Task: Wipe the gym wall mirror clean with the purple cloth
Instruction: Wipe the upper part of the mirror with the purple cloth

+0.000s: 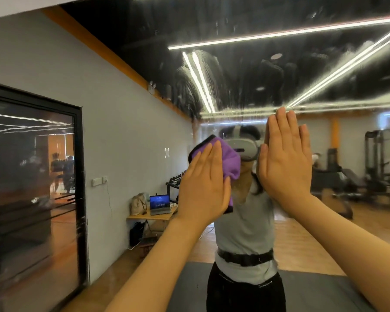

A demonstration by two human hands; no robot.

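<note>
The gym wall mirror (257,70) fills the view ahead, with smeary wipe streaks across its upper part. A purple cloth (229,162) with a dark edge lies flat against the glass at head height. My left hand (204,188) presses it there with straight fingers. My right hand (284,163) is raised beside it, fingers straight and together, flat on or very near the glass with nothing in it. The reflection of a person in a grey shirt stands behind both hands.
A grey wall (113,122) runs along the left with a black-framed glass door (34,183). Reflected in the mirror are a small table with a laptop (159,204), a dumbbell rack, gym machines (378,163) at right and a dark floor mat (313,293).
</note>
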